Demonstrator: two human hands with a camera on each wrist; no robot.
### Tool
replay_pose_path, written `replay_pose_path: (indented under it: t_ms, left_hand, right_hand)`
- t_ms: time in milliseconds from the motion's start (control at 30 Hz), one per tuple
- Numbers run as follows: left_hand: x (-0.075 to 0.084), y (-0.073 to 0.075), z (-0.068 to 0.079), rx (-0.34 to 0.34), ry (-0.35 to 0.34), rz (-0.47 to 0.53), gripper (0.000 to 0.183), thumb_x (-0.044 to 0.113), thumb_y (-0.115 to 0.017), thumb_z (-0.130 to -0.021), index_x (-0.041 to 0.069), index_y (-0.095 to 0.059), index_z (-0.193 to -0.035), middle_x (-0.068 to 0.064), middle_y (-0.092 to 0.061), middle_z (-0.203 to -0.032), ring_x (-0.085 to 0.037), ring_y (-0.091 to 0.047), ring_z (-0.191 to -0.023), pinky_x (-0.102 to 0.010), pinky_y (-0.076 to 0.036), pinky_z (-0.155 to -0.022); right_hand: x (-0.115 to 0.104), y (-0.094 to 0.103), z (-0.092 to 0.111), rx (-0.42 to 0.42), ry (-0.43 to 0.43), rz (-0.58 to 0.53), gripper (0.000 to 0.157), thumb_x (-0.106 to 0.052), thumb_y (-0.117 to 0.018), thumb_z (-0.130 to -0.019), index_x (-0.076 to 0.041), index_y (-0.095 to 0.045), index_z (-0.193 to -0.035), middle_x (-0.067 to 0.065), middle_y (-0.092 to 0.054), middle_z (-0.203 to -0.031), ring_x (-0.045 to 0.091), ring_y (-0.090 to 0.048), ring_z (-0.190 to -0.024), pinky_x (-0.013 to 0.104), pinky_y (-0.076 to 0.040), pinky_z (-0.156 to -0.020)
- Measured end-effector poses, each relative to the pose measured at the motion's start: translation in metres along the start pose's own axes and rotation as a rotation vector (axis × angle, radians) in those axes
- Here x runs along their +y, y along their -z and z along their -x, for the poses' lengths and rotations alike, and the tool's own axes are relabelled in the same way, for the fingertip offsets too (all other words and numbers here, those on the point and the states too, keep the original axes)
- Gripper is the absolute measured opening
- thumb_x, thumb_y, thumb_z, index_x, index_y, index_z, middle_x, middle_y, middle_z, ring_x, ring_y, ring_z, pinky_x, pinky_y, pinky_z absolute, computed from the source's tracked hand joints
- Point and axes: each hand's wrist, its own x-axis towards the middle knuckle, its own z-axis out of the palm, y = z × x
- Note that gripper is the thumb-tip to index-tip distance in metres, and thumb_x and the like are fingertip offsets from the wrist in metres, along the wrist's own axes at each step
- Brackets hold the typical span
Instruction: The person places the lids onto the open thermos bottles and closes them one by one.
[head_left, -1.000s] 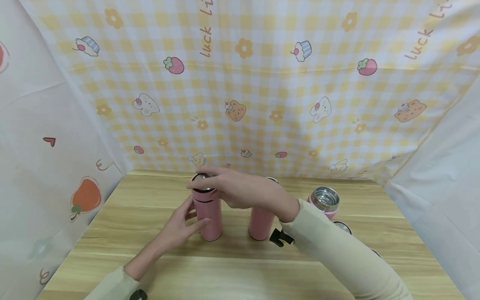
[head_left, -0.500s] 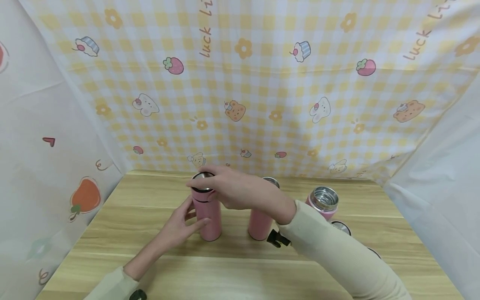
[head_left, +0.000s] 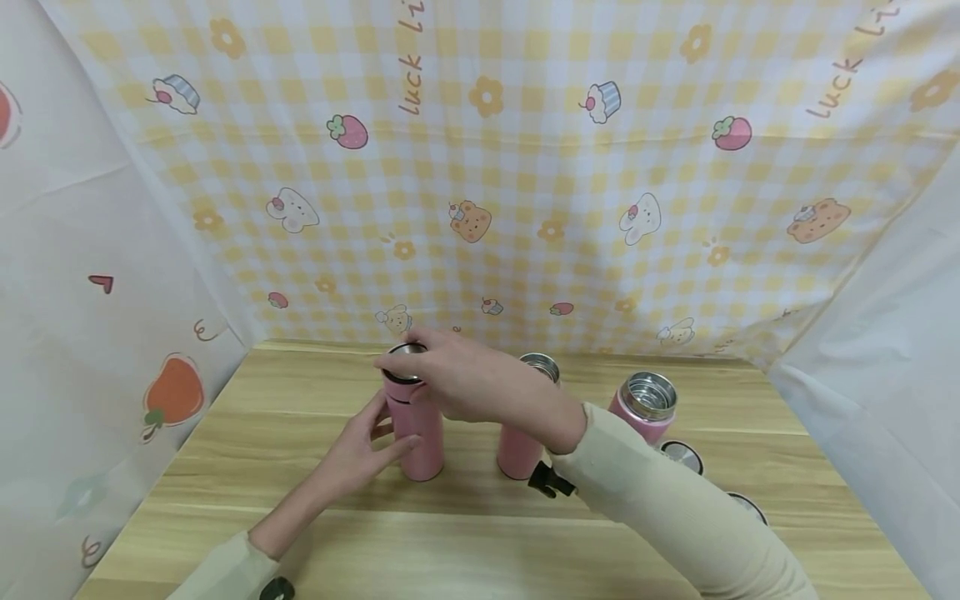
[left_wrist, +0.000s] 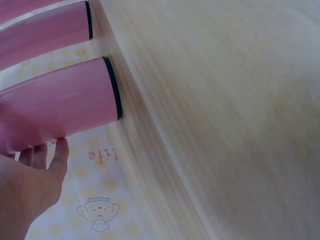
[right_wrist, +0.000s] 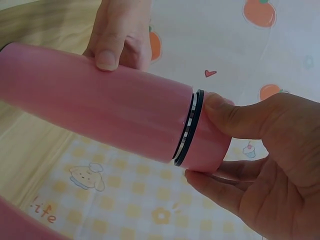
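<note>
A pink thermos bottle (head_left: 422, 446) stands upright on the table, left of the middle. My left hand (head_left: 360, 450) grips its body from the left, thumb in front and fingers behind; in the left wrist view those fingers lie along the pink wall (left_wrist: 60, 102). From above, my right hand (head_left: 480, 379) holds the pink lid (right_wrist: 207, 147) at the bottle's top between thumb and fingers. The right wrist view shows a narrow gap with bright metal between the lid's dark rim and the body. The lid's silver top (head_left: 406, 365) is partly hidden by the right fingers.
Under the right forearm stands a second pink bottle (head_left: 517, 454), its steel mouth uncovered. Farther right is another lidless pink bottle (head_left: 647, 404). Two round lids, one nearer (head_left: 746, 507) and one farther (head_left: 682, 457), lie beside the right sleeve. A checked cloth (head_left: 480, 167) hangs behind the wooden table (head_left: 450, 558).
My right wrist and sleeve have shifted slightly left and down, baring more of the second bottle's mouth and the lids at right. The left hand and the held bottle stay nearly in place.
</note>
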Motion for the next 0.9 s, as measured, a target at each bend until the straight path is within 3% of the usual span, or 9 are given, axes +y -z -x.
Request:
replay_pose_path:
  t_ms: [133, 567, 767, 900]
  left_hand:
    - [-0.0004, -0.0001, -0.0006, -0.003, -0.007, -0.004, 0.072, 0.019, -0.076, -0.095, 0.022, -0.036, -0.155, -0.001, -0.055, -0.141, -0.021, -0.052, -0.129, -0.042, -0.049, -0.102]
    - [0.0007, 0.0015, -0.0011, -0.004, -0.018, -0.007, 0.073, 0.018, -0.075, -0.095, 0.019, -0.035, -0.156, -0.004, -0.052, -0.145, -0.024, -0.05, -0.131, -0.045, -0.049, -0.102]
    - [-0.0009, 0.0014, -0.0007, -0.009, -0.01, -0.005, 0.074, 0.018, -0.075, -0.096, 0.019, -0.033, -0.157, -0.004, -0.052, -0.145, -0.024, -0.05, -0.131, -0.045, -0.048, -0.103]
    - [-0.0028, 0.0012, -0.0002, -0.006, -0.019, -0.006, 0.072, 0.017, -0.074, -0.096, 0.017, -0.034, -0.156, -0.006, -0.053, -0.143, -0.026, -0.051, -0.13, -0.046, -0.048, -0.103]
  right_hand:
    - [-0.0013, -0.001, -0.0002, 0.018, -0.014, 0.01, 0.042, -0.001, -0.072, -0.094, -0.015, -0.062, -0.132, 0.008, -0.059, -0.113, 0.02, -0.059, -0.093, 0.025, -0.051, -0.077]
    - [-0.0072, 0.0011, 0.0003, 0.01, -0.067, 0.054, 0.039, -0.003, -0.07, -0.095, -0.017, -0.061, -0.13, 0.006, -0.055, -0.105, 0.02, -0.054, -0.088, 0.026, -0.05, -0.075]
    - [-0.0086, 0.001, 0.0008, 0.017, -0.083, 0.022, 0.036, 0.0, -0.07, -0.094, -0.016, -0.062, -0.126, 0.006, -0.054, -0.105, 0.019, -0.054, -0.088, 0.026, -0.05, -0.075]
    - [-0.005, -0.0001, 0.0003, 0.017, -0.073, -0.027, 0.036, -0.008, -0.072, -0.096, -0.017, -0.063, -0.129, 0.005, -0.054, -0.105, 0.018, -0.053, -0.087, 0.024, -0.048, -0.074]
